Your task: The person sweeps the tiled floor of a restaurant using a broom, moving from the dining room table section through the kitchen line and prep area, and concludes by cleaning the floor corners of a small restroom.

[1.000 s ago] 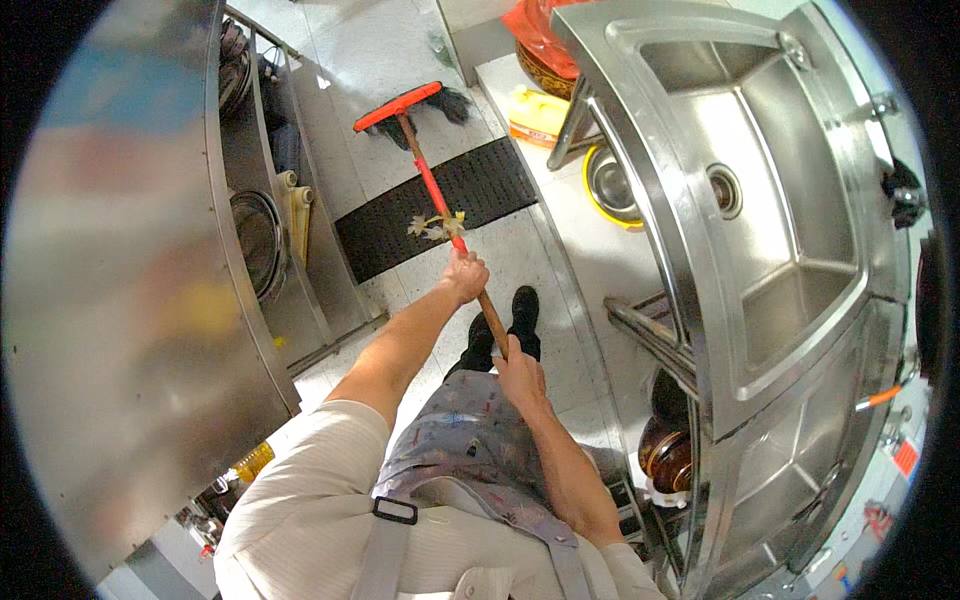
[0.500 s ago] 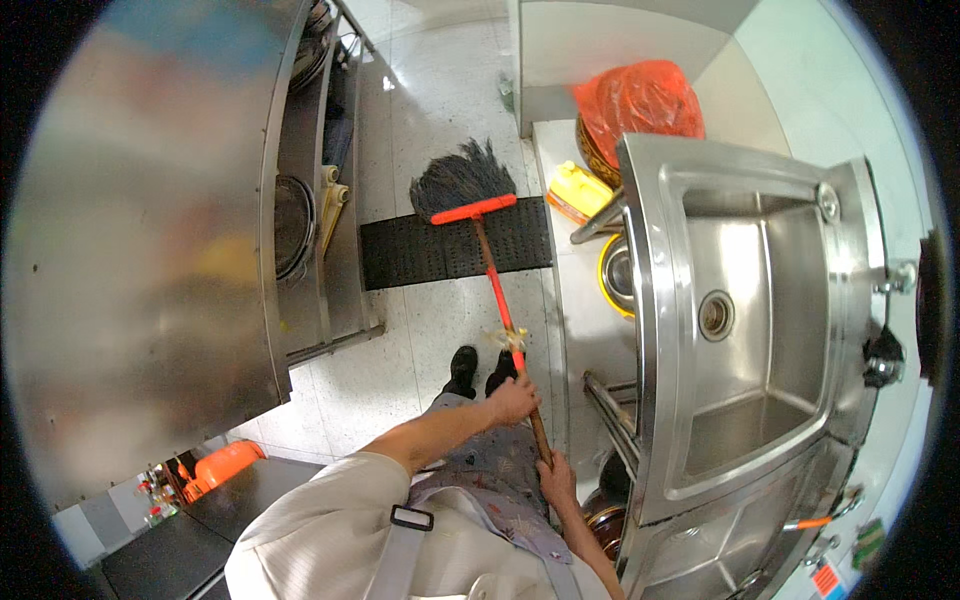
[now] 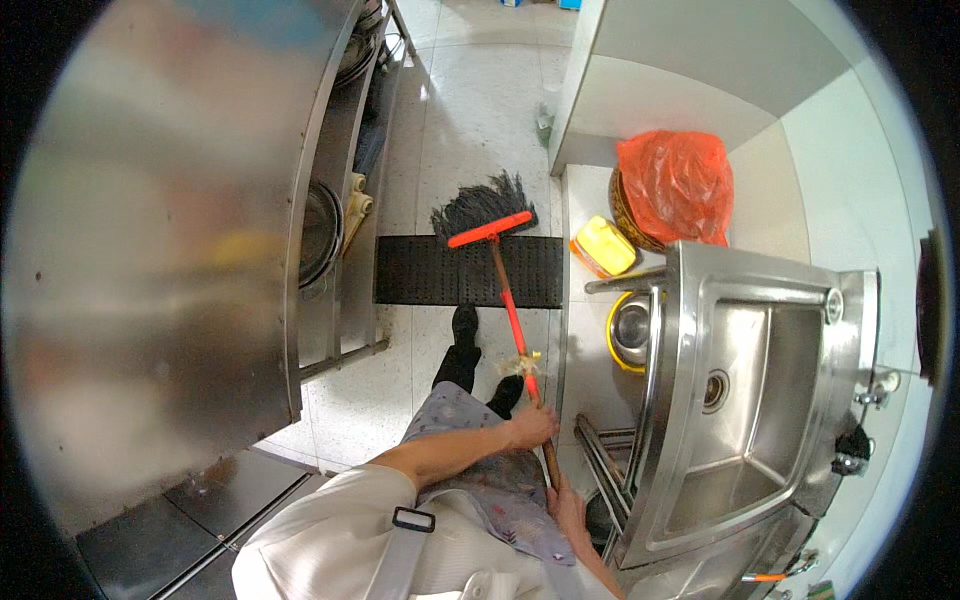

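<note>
A mop (image 3: 515, 322) with a long red and brown handle slants away from me. Both of my hands are wrapped round its handle. My left hand (image 3: 532, 427) grips higher up, closer to the mop head; my right hand (image 3: 568, 508) is closed lower, near the handle's end, partly hidden by my apron. Dark grey strands (image 3: 480, 205) spread from the red clamp (image 3: 490, 230) over the floor just past a black ribbed mat (image 3: 420, 272). A pale, ragged wrapping (image 3: 522, 364) is tied round the handle above my left hand.
Steel shelving (image 3: 345, 350) with pans borders the aisle on the left. On the right stands a steel sink (image 3: 690, 400). Beyond it, a yellow jug (image 3: 605, 245), a yellow-rimmed basin (image 3: 630, 330) and a basket under a red plastic bag (image 3: 680, 185) sit on a low ledge.
My left foot has stepped forward to the mat's near edge. The mop head has slid slightly farther past the mat. The view has shifted forward; both hands keep their grip.
</note>
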{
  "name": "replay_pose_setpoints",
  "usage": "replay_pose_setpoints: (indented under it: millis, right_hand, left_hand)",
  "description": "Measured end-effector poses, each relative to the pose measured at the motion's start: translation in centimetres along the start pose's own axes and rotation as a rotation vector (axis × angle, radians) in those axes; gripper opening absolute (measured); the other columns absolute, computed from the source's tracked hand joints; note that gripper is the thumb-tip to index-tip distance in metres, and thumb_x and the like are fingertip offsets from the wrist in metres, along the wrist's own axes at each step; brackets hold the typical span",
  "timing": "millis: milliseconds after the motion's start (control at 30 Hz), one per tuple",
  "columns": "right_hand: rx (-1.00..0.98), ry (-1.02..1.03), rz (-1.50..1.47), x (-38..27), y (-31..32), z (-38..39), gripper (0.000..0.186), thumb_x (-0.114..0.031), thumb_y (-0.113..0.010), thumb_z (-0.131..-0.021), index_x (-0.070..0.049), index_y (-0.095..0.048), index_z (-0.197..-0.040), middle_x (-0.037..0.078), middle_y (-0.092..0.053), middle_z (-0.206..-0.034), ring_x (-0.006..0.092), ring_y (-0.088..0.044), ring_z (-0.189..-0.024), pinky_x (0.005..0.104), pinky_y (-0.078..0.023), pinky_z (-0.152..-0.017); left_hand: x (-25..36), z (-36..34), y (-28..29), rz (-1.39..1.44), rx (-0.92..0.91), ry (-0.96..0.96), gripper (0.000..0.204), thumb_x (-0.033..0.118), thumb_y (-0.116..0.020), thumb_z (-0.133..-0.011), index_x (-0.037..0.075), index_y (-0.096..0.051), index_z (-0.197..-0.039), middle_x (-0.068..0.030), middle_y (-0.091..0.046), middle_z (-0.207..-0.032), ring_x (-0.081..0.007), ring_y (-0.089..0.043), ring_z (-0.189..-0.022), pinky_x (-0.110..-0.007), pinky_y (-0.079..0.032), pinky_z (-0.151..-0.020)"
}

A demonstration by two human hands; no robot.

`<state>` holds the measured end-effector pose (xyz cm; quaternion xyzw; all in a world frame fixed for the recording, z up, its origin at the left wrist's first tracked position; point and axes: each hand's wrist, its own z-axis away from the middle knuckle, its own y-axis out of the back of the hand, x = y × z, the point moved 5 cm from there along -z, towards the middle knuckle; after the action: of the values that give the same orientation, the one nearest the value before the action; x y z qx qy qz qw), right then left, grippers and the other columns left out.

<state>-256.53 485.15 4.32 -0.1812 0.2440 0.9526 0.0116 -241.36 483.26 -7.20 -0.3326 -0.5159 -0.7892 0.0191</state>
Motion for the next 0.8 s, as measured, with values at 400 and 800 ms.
replay_pose_setpoints:
  millis: [400,800]
  right_hand:
    - [-0.131,0.198,-0.408,-26.2,-1.0,-23.4,0.025,-0.015,-0.052,-0.089,0.0,-0.05,-0.11,0.018,-0.061,-0.085,0.033,-0.061,-0.075,0.042,-0.047,-0.065]
    - [-0.567,-0.063,-0.659,-51.2,-6.5,-34.6,0.024,-0.019,-0.059,-0.09,0.005,-0.057,-0.086,0.014,-0.06,-0.07,0.0256,-0.061,-0.057,0.0395,-0.049,-0.05]
  left_hand:
    - [-26.5,10.3,13.6,0.433,0.482,0.786,0.038,0.009,-0.06,-0.078,0.002,-0.058,-0.115,-0.0167,-0.054,-0.125,-0.0351,-0.052,-0.116,-0.043,-0.044,-0.094]
    - [-28.8,28.5,22.2,1.478,0.738,1.333,0.049,0.032,-0.058,-0.089,0.005,-0.048,-0.129,-0.0111,-0.057,-0.113,-0.0247,-0.059,-0.088,-0.047,-0.051,-0.074]
